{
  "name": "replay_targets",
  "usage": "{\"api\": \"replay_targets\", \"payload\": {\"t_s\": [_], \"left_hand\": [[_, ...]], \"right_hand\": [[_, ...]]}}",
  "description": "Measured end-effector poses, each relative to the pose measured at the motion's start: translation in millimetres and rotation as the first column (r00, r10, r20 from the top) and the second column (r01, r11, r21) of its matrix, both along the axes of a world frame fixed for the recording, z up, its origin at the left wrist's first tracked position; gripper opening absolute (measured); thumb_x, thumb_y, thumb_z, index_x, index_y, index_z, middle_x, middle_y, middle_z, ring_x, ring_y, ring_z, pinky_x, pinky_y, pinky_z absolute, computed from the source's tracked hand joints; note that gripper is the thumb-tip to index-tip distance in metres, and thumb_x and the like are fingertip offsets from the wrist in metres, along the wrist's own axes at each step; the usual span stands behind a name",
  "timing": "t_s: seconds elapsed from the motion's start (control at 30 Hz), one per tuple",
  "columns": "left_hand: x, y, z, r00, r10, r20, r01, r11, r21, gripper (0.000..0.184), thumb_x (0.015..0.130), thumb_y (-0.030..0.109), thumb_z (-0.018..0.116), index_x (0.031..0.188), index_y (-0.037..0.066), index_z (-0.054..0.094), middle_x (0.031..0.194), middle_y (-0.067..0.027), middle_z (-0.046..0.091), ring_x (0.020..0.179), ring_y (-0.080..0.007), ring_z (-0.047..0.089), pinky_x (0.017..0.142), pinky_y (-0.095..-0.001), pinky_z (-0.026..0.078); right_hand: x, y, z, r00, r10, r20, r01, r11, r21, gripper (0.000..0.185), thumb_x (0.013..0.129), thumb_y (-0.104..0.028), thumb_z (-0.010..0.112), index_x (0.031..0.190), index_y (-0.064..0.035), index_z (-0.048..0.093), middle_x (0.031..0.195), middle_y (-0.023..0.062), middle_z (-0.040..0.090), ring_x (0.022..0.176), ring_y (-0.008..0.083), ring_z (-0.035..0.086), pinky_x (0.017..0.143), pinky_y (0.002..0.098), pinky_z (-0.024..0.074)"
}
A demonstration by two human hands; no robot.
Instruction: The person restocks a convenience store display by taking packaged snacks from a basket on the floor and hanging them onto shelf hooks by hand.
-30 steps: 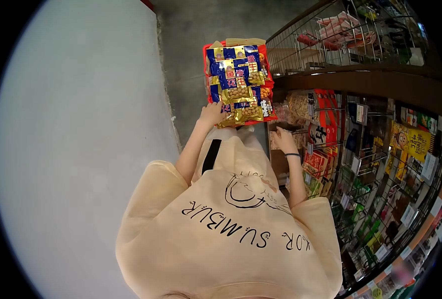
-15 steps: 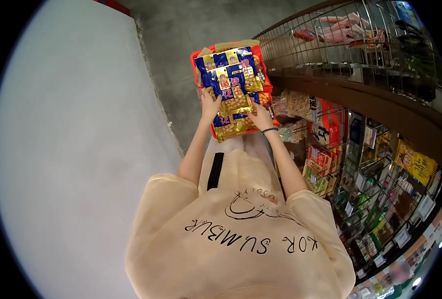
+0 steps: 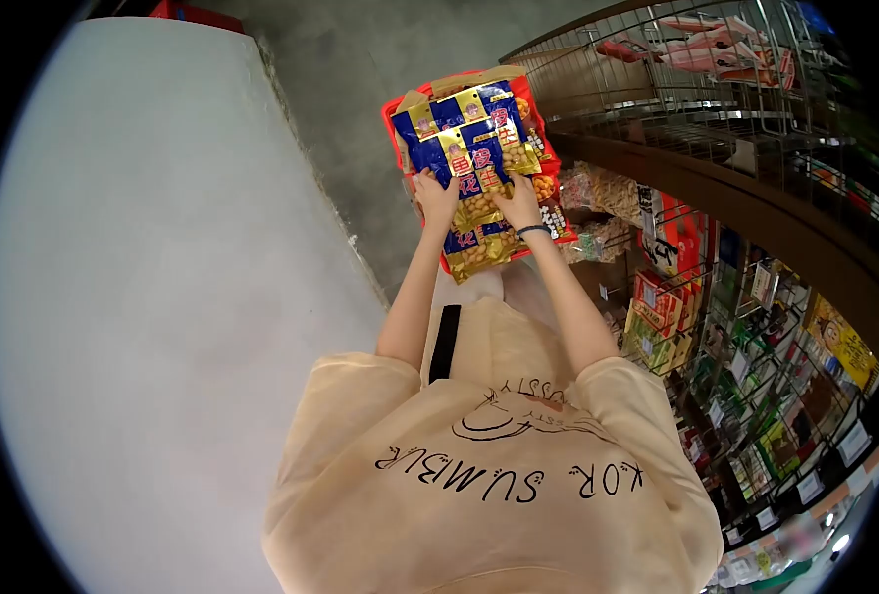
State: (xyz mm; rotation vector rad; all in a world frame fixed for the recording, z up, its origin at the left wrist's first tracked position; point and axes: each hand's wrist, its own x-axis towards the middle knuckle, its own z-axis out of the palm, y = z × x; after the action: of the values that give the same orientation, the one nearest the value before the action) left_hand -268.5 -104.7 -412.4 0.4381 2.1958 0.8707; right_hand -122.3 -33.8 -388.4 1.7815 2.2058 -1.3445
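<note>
Several blue and gold bags of peanuts lie overlapping in a red plastic basket (image 3: 393, 111) in front of my legs. On the left edge of the middle peanut bag (image 3: 473, 170) is my left hand (image 3: 437, 196), its thumb over the front. My right hand (image 3: 520, 205), with a dark band at the wrist, pinches the same bag near its lower right side. Below it, another peanut bag (image 3: 479, 255) sticks out over the basket's near end. Red packs (image 3: 546, 186) with orange snacks show along the basket's right side, partly covered.
A large white surface (image 3: 172, 297) fills the left side. To the right stands a wire shelf (image 3: 647, 119) with a brown edge board (image 3: 756, 203) and hanging snack packs (image 3: 669, 233). Grey floor (image 3: 360, 89) shows beyond the basket.
My right hand has slid a little farther up the bag, away from my body. The whole view has shifted slightly, so basket and shelf appear farther right. My left hand stays at the bag's left edge.
</note>
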Motion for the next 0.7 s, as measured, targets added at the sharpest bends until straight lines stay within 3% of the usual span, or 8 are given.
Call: {"api": "replay_targets", "payload": {"t_s": [0.1, 0.27, 0.37, 0.47, 0.53, 0.63, 0.7], "left_hand": [[0.6, -1.2, -13.8, 0.999, 0.003, 0.048, 0.0, 0.998, -0.061, 0.067, 0.072, 0.028, 0.066, 0.121, -0.007, 0.037, 0.115, -0.0217, 0.045, 0.112, -0.0371, 0.04, 0.097, -0.0432, 0.03], [-0.8, -2.9, -16.2, 0.999, -0.011, 0.032, 0.013, 0.997, -0.075, 0.064, 0.073, 0.031, 0.066, 0.118, -0.008, 0.042, 0.111, -0.0203, 0.047, 0.107, -0.0348, 0.042, 0.095, -0.0421, 0.031], [-4.0, -1.2, -8.4, 0.998, -0.059, -0.023, 0.058, 0.997, -0.041, 0.058, 0.075, 0.033, 0.065, 0.114, -0.006, 0.047, 0.107, -0.0189, 0.048, 0.104, -0.0339, 0.042, 0.092, -0.0417, 0.033], [-2.0, -2.4, -9.1, 0.989, -0.109, -0.103, 0.097, 0.989, -0.114, 0.053, 0.076, 0.035, 0.063, 0.11, -0.004, 0.051, 0.104, -0.0172, 0.049, 0.1, -0.0337, 0.044, 0.089, -0.0417, 0.035], [-1.3, -3.3, -12.8, 0.97, -0.099, -0.221, 0.091, 0.995, -0.046, 0.05, 0.075, 0.035, 0.066, 0.103, -0.005, 0.054, 0.089, -0.0123, 0.053, 0.09, -0.0274, 0.049, 0.082, -0.0365, 0.038], [-0.5, -3.3, -4.1, 0.948, -0.169, -0.268, 0.185, 0.982, 0.035, 0.039, 0.079, 0.033, 0.063, 0.092, -0.002, 0.054, 0.083, -0.0131, 0.052, 0.087, -0.028, 0.048, 0.076, -0.0366, 0.039], [3.1, -1.4, 11.5, 0.926, -0.194, -0.323, 0.226, 0.972, 0.065, 0.036, 0.081, 0.033, 0.062, 0.087, -0.001, 0.051, 0.081, -0.0134, 0.051, 0.083, -0.0277, 0.048, 0.073, -0.037, 0.039]], "right_hand": [[-4.8, 4.7, -2.9, 0.996, -0.084, -0.038, 0.081, 0.994, -0.078, 0.062, 0.074, -0.03, 0.069, 0.12, 0.0059, 0.049, 0.119, 0.0224, 0.049, 0.108, 0.0341, 0.05, 0.093, 0.038, 0.0407], [-8.0, 3.9, -5.6, 0.997, -0.079, -0.006, 0.079, 0.996, -0.032, 0.063, 0.072, -0.039, 0.071, 0.114, 0.0054, 0.054, 0.109, 0.0205, 0.052, 0.1, 0.0317, 0.053, 0.088, 0.0369, 0.043], [-7.4, 0.8, -12.1, 0.995, -0.087, 0.038, 0.089, 0.995, -0.048, 0.067, 0.071, -0.046, 0.071, 0.11, 0.0061, 0.056, 0.103, 0.0191, 0.051, 0.096, 0.0298, 0.054, 0.084, 0.035, 0.044], [-4.1, -6.5, -18.3, 0.986, -0.169, -0.007, 0.168, 0.983, -0.077, 0.065, 0.072, -0.049, 0.069, 0.105, 0.0055, 0.059, 0.098, 0.0199, 0.057, 0.096, 0.0317, 0.055, 0.085, 0.0363, 0.0435], [-3.4, -11.6, -23.4, 0.943, -0.317, -0.096, 0.304, 0.944, -0.132, 0.064, 0.071, -0.05, 0.069, 0.099, 0.0063, 0.059, 0.09, 0.0192, 0.061, 0.087, 0.0311, 0.059, 0.079, 0.0361, 0.0457], [-3.3, -23.3, -6.9, 0.888, -0.44, -0.132, 0.442, 0.897, -0.021, 0.06, 0.071, -0.05, 0.07, 0.09, 0.0059, 0.058, 0.082, 0.0176, 0.063, 0.077, 0.0304, 0.061, 0.072, 0.0359, 0.0468], [-1.1, -25.3, 7.8, 0.891, -0.444, -0.096, 0.444, 0.896, -0.031, 0.054, 0.072, -0.047, 0.071, 0.085, 0.0034, 0.055, 0.08, 0.0145, 0.063, 0.075, 0.0264, 0.061, 0.069, 0.0332, 0.0466]]}}
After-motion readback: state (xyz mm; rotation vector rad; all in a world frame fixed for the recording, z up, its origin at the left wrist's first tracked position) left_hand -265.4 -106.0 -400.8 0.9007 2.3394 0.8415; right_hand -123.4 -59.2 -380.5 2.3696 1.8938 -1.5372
